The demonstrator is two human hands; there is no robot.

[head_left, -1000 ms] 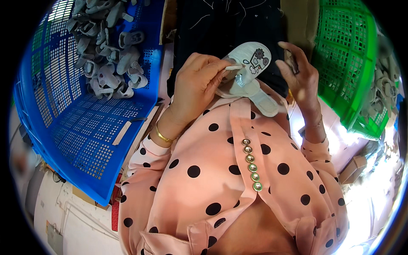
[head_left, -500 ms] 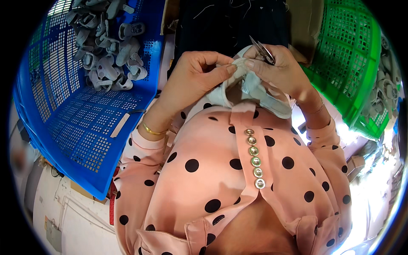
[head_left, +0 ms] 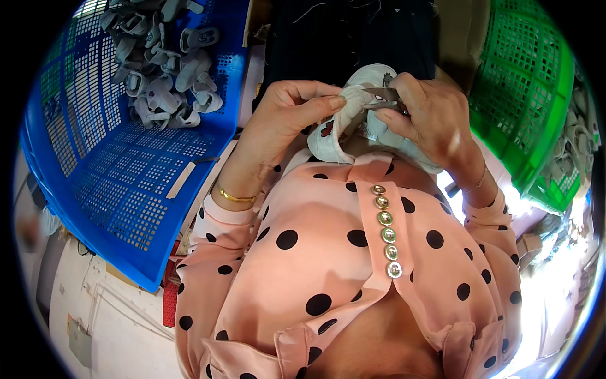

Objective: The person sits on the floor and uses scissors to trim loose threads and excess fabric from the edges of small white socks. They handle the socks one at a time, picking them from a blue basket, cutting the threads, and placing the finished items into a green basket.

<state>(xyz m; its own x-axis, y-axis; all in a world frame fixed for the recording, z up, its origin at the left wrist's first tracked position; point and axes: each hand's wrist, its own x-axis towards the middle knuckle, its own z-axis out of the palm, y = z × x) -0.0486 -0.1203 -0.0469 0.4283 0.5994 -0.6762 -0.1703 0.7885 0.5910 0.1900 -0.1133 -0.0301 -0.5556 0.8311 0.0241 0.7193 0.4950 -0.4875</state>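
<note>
A small white sandal [head_left: 333,145], with a dark red motif on its side, is held up close to my chest. My left hand [head_left: 287,115] pinches its padded upper edge between thumb and fingers. My right hand [head_left: 437,117] is closed around small metal scissors [head_left: 380,98]. Their blades point left and lie against the sandal's edge, close to my left fingertips. More white shoe parts show under my right hand; whether they belong to a second sandal I cannot tell.
A blue plastic basket [head_left: 148,221] at my left holds several small pale sandals [head_left: 161,95]. To the right stands a green basket [head_left: 514,95], with more pale shoes [head_left: 562,148] beyond it. Dark trousers with loose thread bits lie at the top, beside brown cardboard [head_left: 464,35].
The scissors have swung from pointing up, away from the sandal, to lying across its edge. My right hand has turned with them. The red motif has come into sight.
</note>
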